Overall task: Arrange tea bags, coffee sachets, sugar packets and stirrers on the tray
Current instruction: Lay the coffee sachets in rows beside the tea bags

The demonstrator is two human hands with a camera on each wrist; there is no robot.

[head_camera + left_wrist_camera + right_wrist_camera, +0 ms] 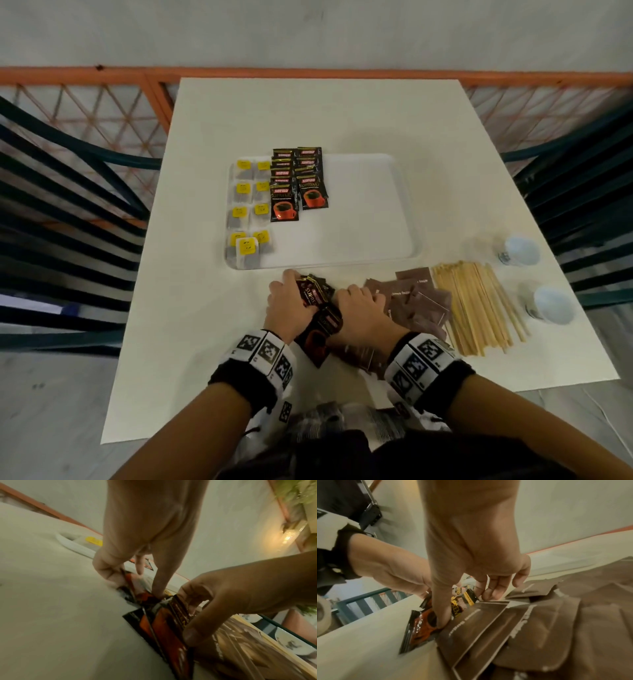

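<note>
On the white tray, tea bags with yellow tags lie in two columns at the left. Black-and-red coffee sachets overlap in two columns beside them. Just in front of the tray a loose bunch of coffee sachets sits on the table between both hands. My left hand grips its far end, fingers curled round the sachets. My right hand pinches the same bunch from the right between thumb and fingers. Brown sugar packets and wooden stirrers lie to the right.
Two white-lidded cups stand near the table's right edge. Dark slatted chairs flank the table on both sides, and an orange railing runs behind it. The tray's right half is bare.
</note>
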